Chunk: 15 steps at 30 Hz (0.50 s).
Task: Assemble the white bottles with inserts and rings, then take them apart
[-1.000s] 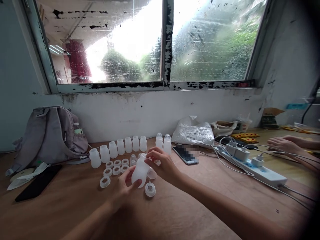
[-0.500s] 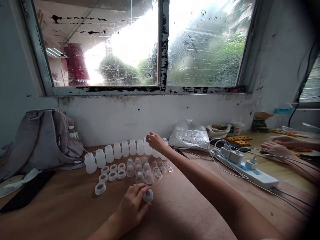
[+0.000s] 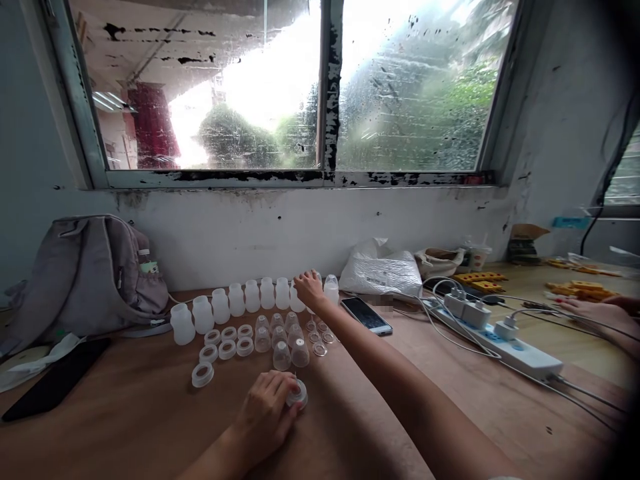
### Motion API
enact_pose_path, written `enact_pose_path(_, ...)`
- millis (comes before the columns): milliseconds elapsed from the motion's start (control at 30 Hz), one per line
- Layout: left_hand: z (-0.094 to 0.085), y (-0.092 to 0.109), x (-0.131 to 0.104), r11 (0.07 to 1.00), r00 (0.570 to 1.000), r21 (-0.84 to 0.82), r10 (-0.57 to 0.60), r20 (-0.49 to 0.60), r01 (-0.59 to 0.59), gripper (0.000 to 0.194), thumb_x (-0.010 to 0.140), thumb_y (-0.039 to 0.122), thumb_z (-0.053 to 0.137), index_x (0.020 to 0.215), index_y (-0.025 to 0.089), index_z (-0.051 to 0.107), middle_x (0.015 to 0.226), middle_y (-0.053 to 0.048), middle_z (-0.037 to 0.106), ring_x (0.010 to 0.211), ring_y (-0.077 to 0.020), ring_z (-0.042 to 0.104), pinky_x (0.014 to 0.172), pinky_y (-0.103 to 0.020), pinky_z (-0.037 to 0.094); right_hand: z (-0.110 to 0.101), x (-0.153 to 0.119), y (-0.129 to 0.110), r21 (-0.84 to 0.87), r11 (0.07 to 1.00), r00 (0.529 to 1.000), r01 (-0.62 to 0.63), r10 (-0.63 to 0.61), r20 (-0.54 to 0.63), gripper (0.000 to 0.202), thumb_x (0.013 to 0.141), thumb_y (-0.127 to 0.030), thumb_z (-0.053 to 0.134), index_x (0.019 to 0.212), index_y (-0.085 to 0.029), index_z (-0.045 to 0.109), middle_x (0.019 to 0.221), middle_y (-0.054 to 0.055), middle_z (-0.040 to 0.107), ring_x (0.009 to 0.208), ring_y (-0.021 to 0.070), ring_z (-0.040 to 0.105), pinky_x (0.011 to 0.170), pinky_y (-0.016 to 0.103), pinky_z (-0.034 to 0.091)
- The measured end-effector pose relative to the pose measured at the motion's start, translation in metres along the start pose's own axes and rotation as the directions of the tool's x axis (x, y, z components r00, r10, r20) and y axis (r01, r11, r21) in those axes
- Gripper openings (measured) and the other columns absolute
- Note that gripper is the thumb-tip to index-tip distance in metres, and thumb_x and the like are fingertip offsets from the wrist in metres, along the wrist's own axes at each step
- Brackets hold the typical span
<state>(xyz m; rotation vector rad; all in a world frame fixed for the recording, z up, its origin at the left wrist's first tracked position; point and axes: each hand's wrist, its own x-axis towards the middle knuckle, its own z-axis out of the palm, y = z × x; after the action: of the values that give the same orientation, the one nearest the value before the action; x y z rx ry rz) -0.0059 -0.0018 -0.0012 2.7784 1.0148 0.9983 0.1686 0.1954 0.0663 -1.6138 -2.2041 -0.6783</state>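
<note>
My left hand (image 3: 267, 407) rests low on the table, its fingers and thumb closed round a translucent bottle collar (image 3: 299, 395) with a small clear piece in its middle. Across the table, my right hand (image 3: 309, 290) has bent fingers at the back row of frosted bottles (image 3: 251, 296), against a bottle (image 3: 297, 298); its fingertips are partly hidden, so what they grip is unclear. Between the hands stand several clear domed caps (image 3: 282, 357). Loose collars (image 3: 203, 375) lie to their left, and thin clear round pieces (image 3: 319, 349) to their right. A domed bottle (image 3: 331, 288) ends the row.
A phone (image 3: 367, 315) lies right of my forearm. Beyond it are a silvery package (image 3: 383, 272) and a power strip (image 3: 520, 359) with trailing cables. A backpack (image 3: 90, 273) and black flat object (image 3: 57, 380) occupy the left. Another person's hand (image 3: 595, 312) is near yellow parts (image 3: 583, 290).
My right forearm has shifted left, uncovering the phone, and the hand has moved slightly along the bottle row. My left hand keeps the collar. The other person's hands have drawn back to the right.
</note>
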Motion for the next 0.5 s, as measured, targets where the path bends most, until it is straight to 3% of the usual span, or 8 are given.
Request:
enact_pose_path(100, 0.002, -0.003, -0.002, 0.993, 0.991, -0.023, -0.119, -0.053, 0.118, 0.012, 0.076, 0.022, 0.047, 0.088, 0.018, 0.047, 0.083, -0.006, 0.057, 0.076, -0.0193, 0.053, 0.069, -0.034, 0.044, -0.004, -0.001, 0.001, 0.020, 1.000, 1.000, -0.002, 0.003, -0.031, 0.018, 0.082, -0.015, 0.042, 0.087, -0.012, 0.059, 0.088, 0.014, 0.062, 0.096, 0.0242, 0.047, 0.092, 0.041, 0.020)
enact_pose_path(267, 0.003, -0.009, -0.004, 0.975, 0.976, -0.065, -0.214, -0.026, 0.212, 0.037, 0.074, 0.028, 0.052, 0.108, 0.019, 0.040, 0.089, -0.006, 0.056, 0.080, -0.0194, 0.053, 0.073, -0.034, 0.042, -0.023, -0.024, -0.016, 0.113, 0.993, 0.994, 0.034, -0.022, -0.106, 0.023, 0.087, -0.025, 0.036, 0.099, -0.013, 0.051, 0.095, 0.012, 0.059, 0.094, 0.0204, 0.048, 0.086, 0.033, 0.030)
enact_pose_path(300, 0.003, -0.010, -0.004, 0.975, 0.976, -0.052, -0.216, -0.007, 0.215, 0.042, 0.073, 0.030, 0.053, 0.112, 0.020, 0.039, 0.092, -0.006, 0.055, 0.083, -0.0204, 0.052, 0.075, -0.035, 0.042, -0.027, -0.038, -0.023, 0.154, 0.986, 0.991, 0.058, -0.039, -0.125, 0.025, 0.089, -0.025, 0.030, 0.098, -0.013, 0.049, 0.093, 0.010, 0.059, 0.090, 0.0177, 0.049, 0.081, 0.029, 0.034)
enact_pose_path(367, 0.002, -0.010, -0.003, 0.975, 0.975, -0.012, -0.222, 0.029, 0.222, 0.043, 0.073, 0.034, 0.054, 0.112, 0.020, 0.041, 0.097, -0.007, 0.055, 0.088, -0.0227, 0.050, 0.078, -0.038, 0.040, -0.035, -0.074, -0.038, 0.400, 0.904, 0.981, 0.151, -0.088, -0.171, 0.026, 0.091, -0.026, 0.024, 0.093, -0.013, 0.046, 0.082, 0.007, 0.059, 0.071, 0.0136, 0.052, 0.065, 0.023, 0.038)
enact_pose_path(500, -0.001, -0.007, -0.002, 0.978, 0.974, 0.021, -0.209, 0.091, 0.208, 0.029, 0.077, 0.038, 0.048, 0.099, 0.020, 0.050, 0.096, -0.007, 0.055, 0.088, -0.0227, 0.049, 0.077, -0.038, 0.039, -0.042, -0.153, -0.061, 0.605, 0.737, 0.943, 0.303, -0.323, -0.078, 0.018, 0.087, -0.030, 0.035, 0.096, -0.016, 0.042, 0.077, 0.003, 0.058, 0.059, 0.0114, 0.051, 0.053, 0.021, 0.034)
